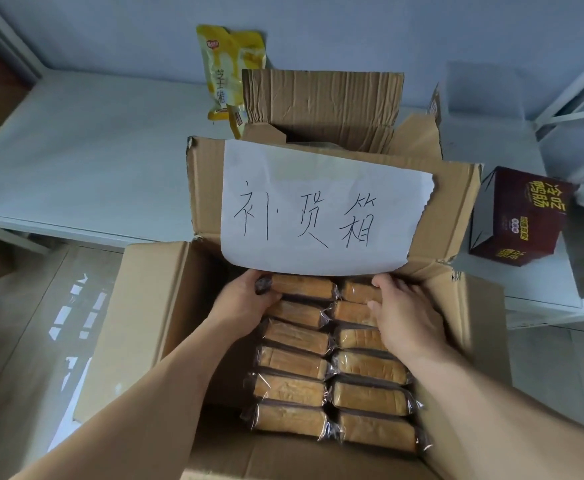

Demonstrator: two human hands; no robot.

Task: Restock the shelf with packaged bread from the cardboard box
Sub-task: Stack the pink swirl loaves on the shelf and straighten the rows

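Both hands [321, 306] on boxed bread [297, 336].

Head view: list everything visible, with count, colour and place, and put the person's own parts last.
box: one, brown cardboard, open, nearest the camera.
bread: twelve clear-wrapped golden packs visible, two columns of six inside the box.
sign: one, white paper with handwritten black characters, on the box's far flap.
second box: one, brown cardboard, open, behind the first.
snack bag: one, yellow, upright left of the second box.
carton: one, dark red, right of the box on the shelf.
shelf: one, white, under and behind the boxes.
left hand: grip on the left column's far pack.
right hand: resting over the right column's far packs.
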